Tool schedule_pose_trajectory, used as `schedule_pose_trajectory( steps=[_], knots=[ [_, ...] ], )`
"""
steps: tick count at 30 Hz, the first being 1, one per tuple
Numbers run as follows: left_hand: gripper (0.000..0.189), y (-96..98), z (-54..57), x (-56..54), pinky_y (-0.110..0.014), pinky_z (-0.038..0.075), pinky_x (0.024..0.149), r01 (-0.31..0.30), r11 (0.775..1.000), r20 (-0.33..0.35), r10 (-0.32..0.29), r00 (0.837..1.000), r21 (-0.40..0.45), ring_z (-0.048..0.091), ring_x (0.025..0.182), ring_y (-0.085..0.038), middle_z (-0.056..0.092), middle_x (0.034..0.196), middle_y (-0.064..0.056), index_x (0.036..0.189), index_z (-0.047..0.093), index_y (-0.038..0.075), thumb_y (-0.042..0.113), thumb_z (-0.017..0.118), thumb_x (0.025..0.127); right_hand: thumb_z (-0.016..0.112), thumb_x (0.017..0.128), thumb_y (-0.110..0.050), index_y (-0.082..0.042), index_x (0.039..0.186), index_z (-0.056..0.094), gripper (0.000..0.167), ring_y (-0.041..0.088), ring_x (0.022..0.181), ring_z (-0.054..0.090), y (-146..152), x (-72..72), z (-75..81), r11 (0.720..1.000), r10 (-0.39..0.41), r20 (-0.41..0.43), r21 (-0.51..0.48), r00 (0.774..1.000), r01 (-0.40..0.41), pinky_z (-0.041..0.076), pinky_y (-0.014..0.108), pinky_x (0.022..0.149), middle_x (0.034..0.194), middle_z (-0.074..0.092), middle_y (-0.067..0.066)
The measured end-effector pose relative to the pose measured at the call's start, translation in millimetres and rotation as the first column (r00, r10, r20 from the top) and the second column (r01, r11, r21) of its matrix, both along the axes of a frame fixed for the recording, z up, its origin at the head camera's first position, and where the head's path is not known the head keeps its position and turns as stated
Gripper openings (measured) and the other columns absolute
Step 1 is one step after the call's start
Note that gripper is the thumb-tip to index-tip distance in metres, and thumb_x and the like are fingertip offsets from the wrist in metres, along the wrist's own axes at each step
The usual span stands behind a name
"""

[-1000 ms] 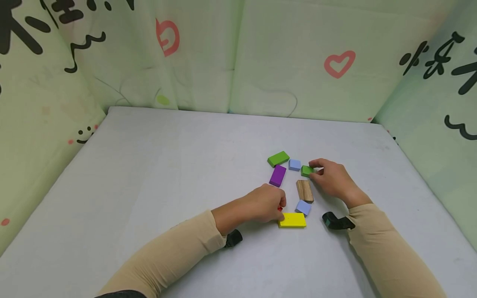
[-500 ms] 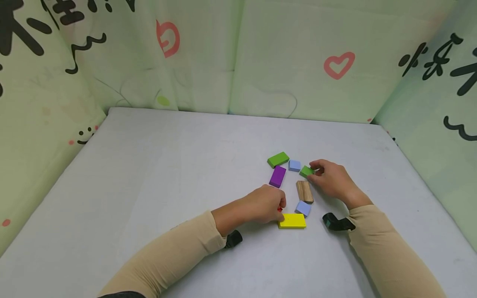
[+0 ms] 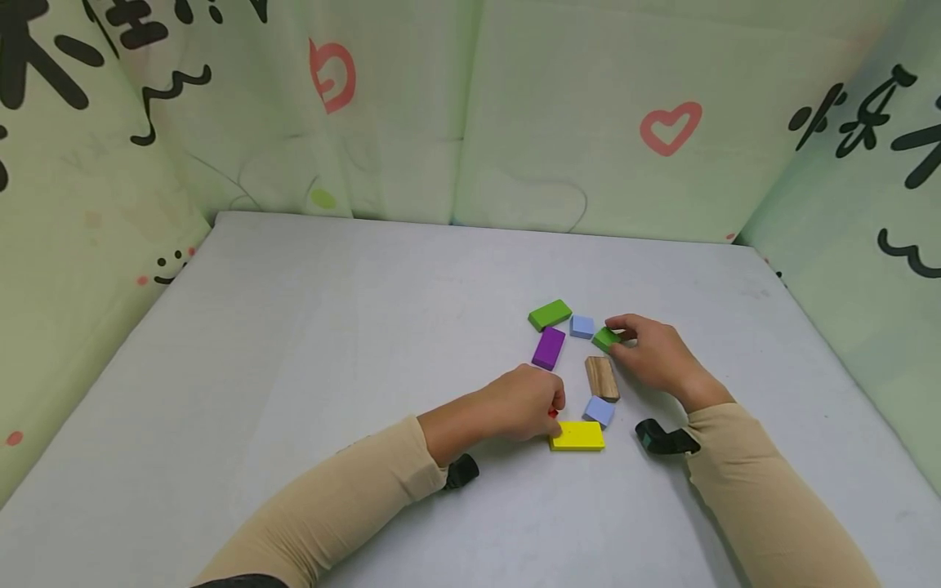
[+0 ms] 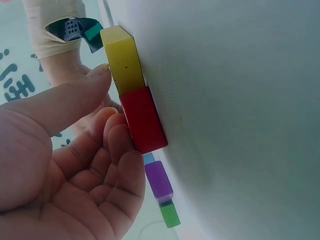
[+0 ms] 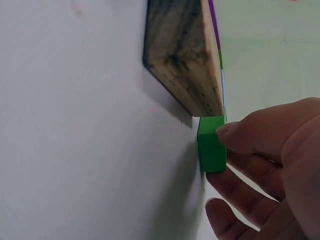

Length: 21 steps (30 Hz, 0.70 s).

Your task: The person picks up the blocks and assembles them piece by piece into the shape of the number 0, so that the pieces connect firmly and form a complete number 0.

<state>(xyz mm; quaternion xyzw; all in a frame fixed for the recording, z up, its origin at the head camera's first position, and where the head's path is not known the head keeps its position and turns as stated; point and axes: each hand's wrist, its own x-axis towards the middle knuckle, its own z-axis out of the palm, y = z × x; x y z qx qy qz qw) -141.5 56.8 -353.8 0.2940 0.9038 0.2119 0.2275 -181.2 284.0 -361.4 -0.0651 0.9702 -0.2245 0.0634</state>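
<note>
My left hand (image 3: pixel 522 402) is at the near side of a ring of small blocks. Its curled fingers hold a red block (image 4: pixel 144 120), mostly hidden in the head view, while the thumb touches the end of the yellow block (image 3: pixel 577 436). In the left wrist view the red and yellow blocks meet end to end. My right hand (image 3: pixel 653 351) pinches a small green block (image 3: pixel 606 340) between thumb and fingers. Close by lies a wooden block (image 3: pixel 602 378), looming large in the right wrist view.
Light blue blocks lie beyond (image 3: pixel 581 327) and below (image 3: pixel 599 410) the wooden one. A purple block (image 3: pixel 548 348) and a longer green block (image 3: pixel 550 314) form the left side. All lie on a white table (image 3: pixel 331 327) with printed cloth walls (image 3: pixel 544 114) around it.
The small green block in my right hand has turned, so it now sits at a slant near the upper light blue block. My left hand stays in place.
</note>
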Motion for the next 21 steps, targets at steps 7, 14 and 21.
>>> schedule_pose_trajectory(
  steps=[7,14,21],
  knots=[
    [0.022,-0.3,0.2,-0.1,-0.017,0.045,0.064,-0.007,1.0,0.007,0.007,1.0,0.004,0.053,0.075,-0.01,0.058,0.08,0.004,0.103,0.068,0.012,0.024,0.079,0.089,0.058,0.097,-0.012,0.005,0.137,0.052,0.044,0.044,0.115,0.056,-0.1,-0.1,0.4,1.0,0.02,-0.011,0.009,1.0,-0.019,0.044,0.058,0.097,0.129,0.059,0.028],
    [0.022,0.0,-0.7,-0.9,-0.017,0.045,0.064,-0.006,1.0,0.007,0.006,1.0,-0.003,0.053,0.075,-0.01,0.058,0.08,0.004,0.102,0.068,0.012,0.025,0.079,0.088,0.059,0.098,-0.014,0.005,0.136,0.054,0.043,0.042,0.114,0.057,-1.5,-3.0,2.1,1.0,0.023,-0.002,0.008,1.0,-0.023,0.045,0.057,0.095,0.128,0.06,0.027],
    [0.022,-0.1,-1.1,-2.1,-0.018,0.045,0.064,0.002,1.0,0.012,-0.002,1.0,0.001,0.053,0.075,-0.01,0.059,0.08,0.004,0.103,0.068,0.012,0.025,0.079,0.088,0.06,0.098,-0.015,0.005,0.136,0.054,0.043,0.042,0.114,0.058,-4.8,-6.7,2.7,1.0,0.027,0.013,0.01,1.0,-0.027,0.045,0.056,0.095,0.128,0.06,0.026]
  ],
)
